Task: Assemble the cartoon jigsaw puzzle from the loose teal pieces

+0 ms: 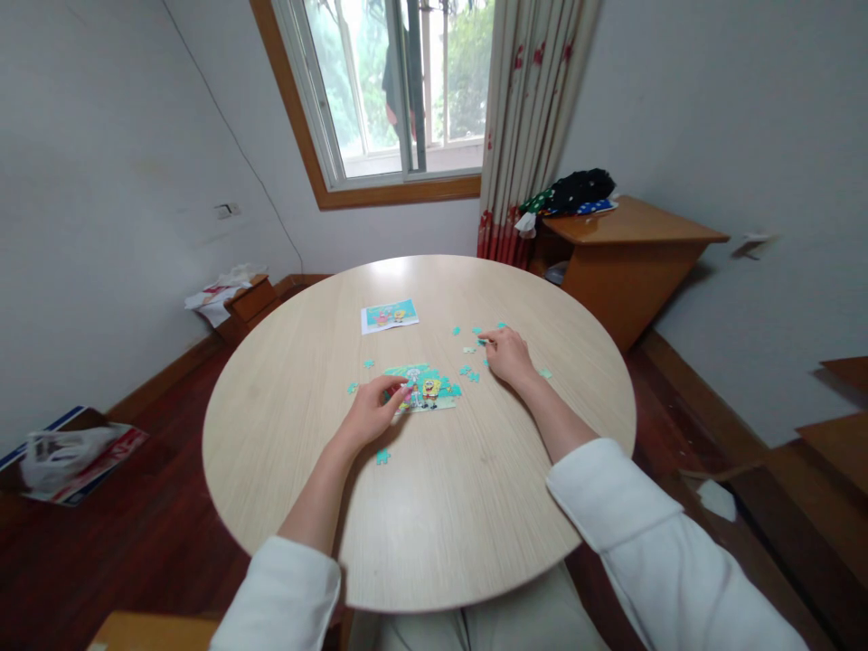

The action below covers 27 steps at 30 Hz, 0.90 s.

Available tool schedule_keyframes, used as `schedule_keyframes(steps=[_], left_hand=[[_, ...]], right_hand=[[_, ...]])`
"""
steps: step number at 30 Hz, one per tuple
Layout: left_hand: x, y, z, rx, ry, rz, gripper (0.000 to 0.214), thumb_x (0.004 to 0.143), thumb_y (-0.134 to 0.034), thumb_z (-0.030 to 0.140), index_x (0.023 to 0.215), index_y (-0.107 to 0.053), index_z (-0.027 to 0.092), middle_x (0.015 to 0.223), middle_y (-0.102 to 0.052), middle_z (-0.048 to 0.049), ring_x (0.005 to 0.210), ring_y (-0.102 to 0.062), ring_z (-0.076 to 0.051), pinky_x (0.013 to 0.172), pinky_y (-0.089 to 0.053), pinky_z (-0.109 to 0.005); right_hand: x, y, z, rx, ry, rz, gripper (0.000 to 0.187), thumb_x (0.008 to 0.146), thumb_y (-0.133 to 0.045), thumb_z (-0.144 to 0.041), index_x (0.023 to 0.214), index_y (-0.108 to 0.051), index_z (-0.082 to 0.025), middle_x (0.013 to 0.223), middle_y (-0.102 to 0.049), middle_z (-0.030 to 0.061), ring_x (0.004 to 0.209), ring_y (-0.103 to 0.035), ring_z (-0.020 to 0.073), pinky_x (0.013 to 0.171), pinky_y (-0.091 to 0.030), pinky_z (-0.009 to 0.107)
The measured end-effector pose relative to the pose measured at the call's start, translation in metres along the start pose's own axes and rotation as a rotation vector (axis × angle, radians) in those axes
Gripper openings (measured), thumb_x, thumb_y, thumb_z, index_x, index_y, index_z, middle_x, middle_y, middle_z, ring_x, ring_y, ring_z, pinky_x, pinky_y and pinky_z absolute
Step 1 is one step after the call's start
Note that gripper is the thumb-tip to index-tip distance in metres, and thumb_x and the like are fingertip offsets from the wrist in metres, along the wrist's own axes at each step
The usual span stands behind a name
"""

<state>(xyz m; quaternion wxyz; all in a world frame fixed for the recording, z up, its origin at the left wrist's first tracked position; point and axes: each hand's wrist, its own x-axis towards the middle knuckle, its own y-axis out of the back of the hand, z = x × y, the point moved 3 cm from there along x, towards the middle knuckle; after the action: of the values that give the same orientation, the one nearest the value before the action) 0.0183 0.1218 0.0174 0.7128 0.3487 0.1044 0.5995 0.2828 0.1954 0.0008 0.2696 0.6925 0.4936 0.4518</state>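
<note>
A partly assembled cartoon jigsaw puzzle lies near the middle of the round wooden table. My left hand rests on the puzzle's left edge, fingers curled and pinched against it. My right hand lies to the right, fingertips pinched over one of several loose teal pieces. A single loose piece sits near my left wrist. A printed reference picture lies farther back on the table.
A wooden side desk with dark clothing stands at the back right beside a curtain. Under the window, a box with papers sits on the floor. A plastic bag lies at the left.
</note>
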Motion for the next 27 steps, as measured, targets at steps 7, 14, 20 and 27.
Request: schedule_keyframes(steps=[7, 14, 20, 27], left_hand=[[0.003, 0.004, -0.003, -0.02, 0.03, 0.127, 0.032, 0.081, -0.045, 0.041, 0.083, -0.066, 0.017, 0.086, -0.07, -0.0059, 0.081, -0.062, -0.018, 0.075, -0.048, -0.03], [0.008, 0.016, -0.018, -0.178, 0.207, 0.359, 0.029, 0.076, -0.044, 0.039, 0.073, -0.062, 0.016, 0.067, -0.063, -0.0031, 0.066, -0.059, -0.016, 0.066, -0.047, -0.027], [0.007, 0.023, -0.024, -0.186, 0.268, 0.484, 0.024, 0.072, -0.046, 0.035, 0.071, -0.062, 0.017, 0.064, -0.061, -0.0019, 0.067, -0.058, -0.016, 0.068, -0.046, -0.027], [0.009, 0.027, -0.037, -0.222, 0.292, 0.55, 0.022, 0.072, -0.048, 0.032, 0.076, -0.063, 0.016, 0.065, -0.061, -0.002, 0.067, -0.058, -0.016, 0.067, -0.046, -0.027]], right_hand=[[-0.005, -0.002, -0.012, 0.002, 0.035, -0.108, 0.019, 0.08, -0.059, -0.03, 0.092, -0.071, -0.023, 0.103, -0.06, 0.0089, 0.104, -0.048, 0.0246, 0.086, -0.033, 0.04], [-0.004, -0.003, -0.013, 0.002, 0.057, -0.077, 0.017, 0.079, -0.059, -0.03, 0.089, -0.068, -0.02, 0.098, -0.06, 0.01, 0.1, -0.049, 0.0255, 0.084, -0.033, 0.041], [-0.005, -0.001, -0.018, 0.039, 0.088, -0.05, 0.014, 0.079, -0.057, -0.025, 0.085, -0.067, -0.019, 0.097, -0.059, 0.0102, 0.099, -0.05, 0.0248, 0.085, -0.034, 0.04], [-0.013, 0.011, -0.037, 0.145, 0.194, -0.217, 0.008, 0.074, -0.062, -0.022, 0.078, -0.066, -0.018, 0.08, -0.062, 0.0032, 0.075, -0.055, 0.0143, 0.071, -0.038, 0.027]])
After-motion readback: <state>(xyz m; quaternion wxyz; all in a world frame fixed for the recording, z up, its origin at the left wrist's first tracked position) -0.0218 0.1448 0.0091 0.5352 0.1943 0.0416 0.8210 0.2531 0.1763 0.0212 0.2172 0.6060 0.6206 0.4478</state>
